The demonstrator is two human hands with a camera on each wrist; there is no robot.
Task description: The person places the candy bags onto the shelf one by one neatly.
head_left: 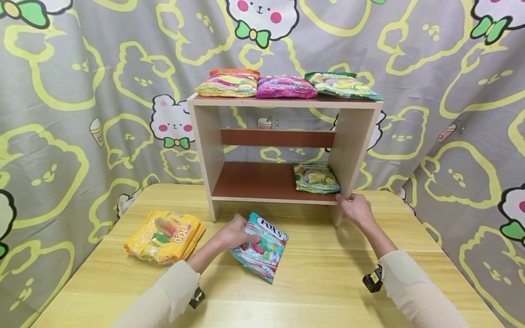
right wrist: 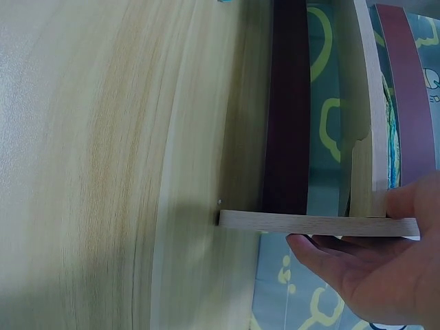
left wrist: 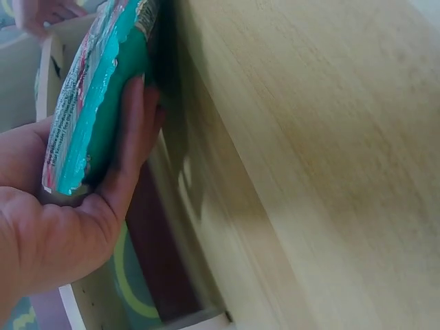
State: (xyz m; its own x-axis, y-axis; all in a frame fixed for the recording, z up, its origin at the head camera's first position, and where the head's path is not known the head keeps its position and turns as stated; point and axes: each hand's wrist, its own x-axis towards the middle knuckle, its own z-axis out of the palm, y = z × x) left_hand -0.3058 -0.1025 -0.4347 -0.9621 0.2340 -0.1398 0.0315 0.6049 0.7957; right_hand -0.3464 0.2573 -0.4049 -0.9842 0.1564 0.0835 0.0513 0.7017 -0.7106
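My left hand (head_left: 234,236) holds a teal bag of FOX'S mint candy (head_left: 268,246) just in front of the small wooden shelf (head_left: 287,104). In the left wrist view the bag (left wrist: 106,96) stands on edge between thumb and fingers, low over the tabletop. My right hand (head_left: 357,210) grips the shelf's right side panel (head_left: 354,146) at the height of the lower board. The right wrist view has the thumb on the panel's inner side and the fingers (right wrist: 320,265) along its outer face. A green candy bag (head_left: 315,177) lies on the lower board, close to that hand.
On the shelf's top lie an orange-and-pink bag (head_left: 229,83), a purple bag (head_left: 285,86) and a green bag (head_left: 342,85). A yellow candy bag (head_left: 166,237) rests on the wooden table (head_left: 311,296) at left. A patterned curtain (head_left: 135,86) hangs behind.
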